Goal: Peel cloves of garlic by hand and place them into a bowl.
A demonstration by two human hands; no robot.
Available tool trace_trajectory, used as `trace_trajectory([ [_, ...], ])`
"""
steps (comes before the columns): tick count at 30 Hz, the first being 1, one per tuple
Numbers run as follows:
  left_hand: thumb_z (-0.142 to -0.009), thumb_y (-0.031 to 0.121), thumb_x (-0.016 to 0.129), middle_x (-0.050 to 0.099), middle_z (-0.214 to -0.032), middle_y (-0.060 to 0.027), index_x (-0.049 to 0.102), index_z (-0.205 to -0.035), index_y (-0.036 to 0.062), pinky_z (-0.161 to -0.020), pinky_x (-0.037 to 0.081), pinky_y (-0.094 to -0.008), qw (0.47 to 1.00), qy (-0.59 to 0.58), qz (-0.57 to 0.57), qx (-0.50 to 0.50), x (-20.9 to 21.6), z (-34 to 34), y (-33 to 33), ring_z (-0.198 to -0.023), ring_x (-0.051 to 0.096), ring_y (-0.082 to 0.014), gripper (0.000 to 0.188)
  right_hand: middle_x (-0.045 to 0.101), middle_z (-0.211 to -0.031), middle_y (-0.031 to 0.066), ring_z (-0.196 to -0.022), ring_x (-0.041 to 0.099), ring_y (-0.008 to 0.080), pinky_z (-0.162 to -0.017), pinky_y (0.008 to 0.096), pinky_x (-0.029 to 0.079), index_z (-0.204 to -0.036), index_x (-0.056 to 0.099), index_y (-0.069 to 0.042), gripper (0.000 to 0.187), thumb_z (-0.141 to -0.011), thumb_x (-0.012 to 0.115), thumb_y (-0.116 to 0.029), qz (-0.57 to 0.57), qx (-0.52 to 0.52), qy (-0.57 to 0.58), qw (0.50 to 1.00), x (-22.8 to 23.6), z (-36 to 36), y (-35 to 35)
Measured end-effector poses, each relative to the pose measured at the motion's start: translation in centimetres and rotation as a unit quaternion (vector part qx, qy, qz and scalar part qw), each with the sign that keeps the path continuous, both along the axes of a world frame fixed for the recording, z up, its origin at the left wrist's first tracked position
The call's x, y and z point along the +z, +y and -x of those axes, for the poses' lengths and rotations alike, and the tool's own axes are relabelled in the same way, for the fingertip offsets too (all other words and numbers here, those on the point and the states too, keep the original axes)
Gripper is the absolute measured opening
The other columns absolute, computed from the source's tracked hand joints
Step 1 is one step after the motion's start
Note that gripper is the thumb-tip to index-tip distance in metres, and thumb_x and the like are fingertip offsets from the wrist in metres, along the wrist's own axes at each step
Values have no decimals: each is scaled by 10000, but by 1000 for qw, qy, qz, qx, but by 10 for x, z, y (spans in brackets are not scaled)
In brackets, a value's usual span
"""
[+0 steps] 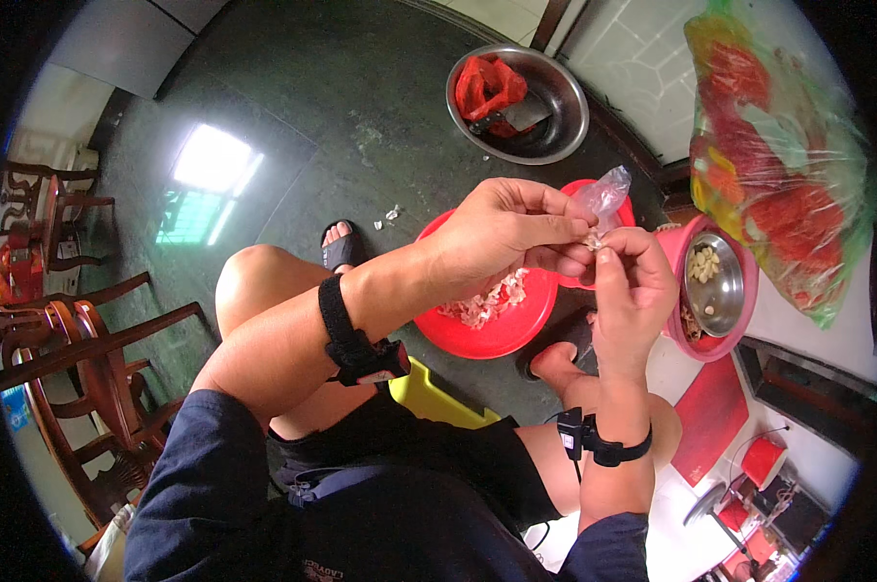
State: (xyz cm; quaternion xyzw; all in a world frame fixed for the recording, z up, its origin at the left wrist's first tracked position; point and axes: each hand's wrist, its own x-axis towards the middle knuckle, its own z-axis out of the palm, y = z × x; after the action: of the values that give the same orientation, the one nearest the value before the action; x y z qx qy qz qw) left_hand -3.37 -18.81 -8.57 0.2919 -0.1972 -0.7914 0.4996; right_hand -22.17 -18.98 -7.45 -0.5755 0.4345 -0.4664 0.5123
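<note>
My left hand point(521, 228) and my right hand point(634, 291) meet fingertip to fingertip, both closed in a pinch. Between them is a small pale garlic clove point(594, 240), partly hidden by the fingers. Under my left hand, a red basin point(487, 346) on the floor holds a heap of pinkish-white garlic skins point(492, 303). To the right of my right hand, a steel bowl point(718, 291) with peeled garlic cloves point(702, 264) sits in a pink basin point(666, 238). A clear plastic bag point(608, 191) stands just beyond my fingertips, over a second red container point(579, 186).
A large steel basin point(565, 141) at the far side holds a red bag point(487, 87) and a cleaver-like blade point(524, 116). A green translucent bag point(827, 281) of red packages hangs at right. Wooden chairs point(99, 388) stand left; a yellow-green stool point(429, 398) is below me.
</note>
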Motion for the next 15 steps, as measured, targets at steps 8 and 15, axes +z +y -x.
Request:
trace_trajectory([
  [8, -1006, 50, 668, 745, -1036, -150, 675, -1197, -63, -873, 635, -321, 1000, -1, 9, -5, 2, 2, 1, -915, 751, -207, 223, 693, -989, 60, -790, 621, 94, -692, 224, 510, -1036, 649, -12, 95, -1004, 566, -48, -97, 13, -187, 978, -2, 3, -5],
  [15, -982, -4, 656, 747, -1057, -168, 684, -1178, -66, -882, 630, -347, 999, 38, -3, -32, 6, -3, 3, -936, 755, -241, 207, 702, -941, 56, -761, 606, 91, -664, 232, 466, -1046, 647, -23, 96, -1001, 565, -45, -53, 24, -167, 984, -3, 7, -9],
])
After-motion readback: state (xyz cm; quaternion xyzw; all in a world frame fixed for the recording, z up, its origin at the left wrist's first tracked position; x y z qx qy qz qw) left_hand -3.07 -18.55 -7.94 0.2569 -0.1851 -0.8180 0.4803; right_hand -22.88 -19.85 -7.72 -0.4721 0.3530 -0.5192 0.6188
